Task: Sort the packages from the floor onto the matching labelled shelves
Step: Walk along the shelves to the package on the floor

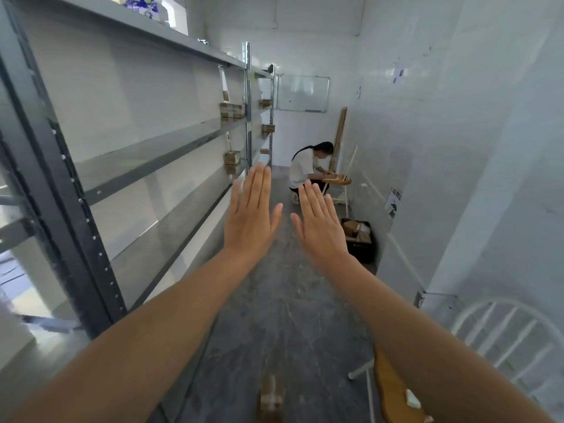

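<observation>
Both arms reach straight out along the aisle, with the left hand and the right hand side by side in the middle of the frame, backs up and thumbs just apart. The fingers of each hand are straight and close together, holding nothing and touching nothing. To me this reads as a show of empty hands ahead of the picking rather than a reach, since no parcel lies near them.

The work sits lower down. One small brown package, blurred, lies on the grey floor at the bottom centre of the frame, between the forearms. More parcels fill a black crate against the wall, right of centre, past the right hand. The grey shelves run down the left side, and a few brown boxes stand at their far end, left of centre. Any labels are too small to read from here.

Two things crowd the aisle. A white chair with a wooden seat stands at the lower right, near the floor package. A person crouches at the far end, above centre, bent over a small wooden stool beneath a whiteboard. I'd guess stooping for the near package comes first, and the chair legs are what to watch for.
</observation>
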A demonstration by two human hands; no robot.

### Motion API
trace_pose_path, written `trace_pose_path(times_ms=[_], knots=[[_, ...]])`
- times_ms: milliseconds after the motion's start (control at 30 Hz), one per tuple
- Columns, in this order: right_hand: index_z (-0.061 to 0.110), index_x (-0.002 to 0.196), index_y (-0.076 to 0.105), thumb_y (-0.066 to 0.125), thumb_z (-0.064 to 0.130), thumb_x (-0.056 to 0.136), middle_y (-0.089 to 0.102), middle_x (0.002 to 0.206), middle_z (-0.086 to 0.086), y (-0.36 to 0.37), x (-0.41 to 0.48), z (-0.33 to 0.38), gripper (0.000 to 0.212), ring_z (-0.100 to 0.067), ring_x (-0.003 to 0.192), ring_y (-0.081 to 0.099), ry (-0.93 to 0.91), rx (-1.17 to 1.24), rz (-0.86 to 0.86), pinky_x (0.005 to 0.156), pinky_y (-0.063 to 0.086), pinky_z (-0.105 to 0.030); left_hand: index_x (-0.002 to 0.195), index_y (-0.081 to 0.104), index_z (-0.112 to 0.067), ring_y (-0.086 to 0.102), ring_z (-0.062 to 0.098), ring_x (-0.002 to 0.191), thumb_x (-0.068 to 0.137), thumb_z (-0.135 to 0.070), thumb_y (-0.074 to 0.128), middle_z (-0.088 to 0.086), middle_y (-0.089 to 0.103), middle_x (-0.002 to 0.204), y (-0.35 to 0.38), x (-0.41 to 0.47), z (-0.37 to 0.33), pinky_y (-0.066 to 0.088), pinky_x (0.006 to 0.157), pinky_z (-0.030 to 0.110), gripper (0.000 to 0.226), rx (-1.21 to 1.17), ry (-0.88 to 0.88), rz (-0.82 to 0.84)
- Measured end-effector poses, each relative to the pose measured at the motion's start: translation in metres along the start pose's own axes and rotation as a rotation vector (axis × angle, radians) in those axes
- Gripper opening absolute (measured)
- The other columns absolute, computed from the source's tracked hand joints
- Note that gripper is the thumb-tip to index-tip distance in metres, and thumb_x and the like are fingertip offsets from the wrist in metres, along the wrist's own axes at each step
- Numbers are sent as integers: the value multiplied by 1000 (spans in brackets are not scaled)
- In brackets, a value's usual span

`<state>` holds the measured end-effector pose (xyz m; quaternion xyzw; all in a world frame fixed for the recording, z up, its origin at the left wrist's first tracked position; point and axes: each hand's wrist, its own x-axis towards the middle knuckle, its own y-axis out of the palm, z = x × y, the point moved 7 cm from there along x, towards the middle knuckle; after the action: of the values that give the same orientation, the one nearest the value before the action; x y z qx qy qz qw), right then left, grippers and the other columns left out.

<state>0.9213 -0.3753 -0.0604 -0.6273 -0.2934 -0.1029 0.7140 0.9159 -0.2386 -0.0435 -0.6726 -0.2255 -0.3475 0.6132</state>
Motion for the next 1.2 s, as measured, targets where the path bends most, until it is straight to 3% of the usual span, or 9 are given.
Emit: trace_pose_path(times_ms=[500,1033,1200], knots=[[9,164,1,22,34,112,-3,174,-7,94,117,-50,61,-18,160,-7,-40,66,20,128,-10,-36,160,3,-7,2,21,156,106,-42,28,10,3,170,127,83,16,9,127,48,69,48,-64,65],[8,164,5,21,37,112,1,174,-8,291,122,-28,61,-18,160,-5,13,152,300,130,-6,-37,160,8,-5,5,21,156,105,-42,26,11,6,169,305,35,86,3,127,45,69,-44,-102,352],[6,163,7,24,35,112,4,174,-10,355,104,-23,61,-20,161,-1,54,153,390,129,-6,-37,160,2,-6,0,20,156,106,-43,25,9,1,170,366,-2,112,0,127,45,69,-72,-132,496]])
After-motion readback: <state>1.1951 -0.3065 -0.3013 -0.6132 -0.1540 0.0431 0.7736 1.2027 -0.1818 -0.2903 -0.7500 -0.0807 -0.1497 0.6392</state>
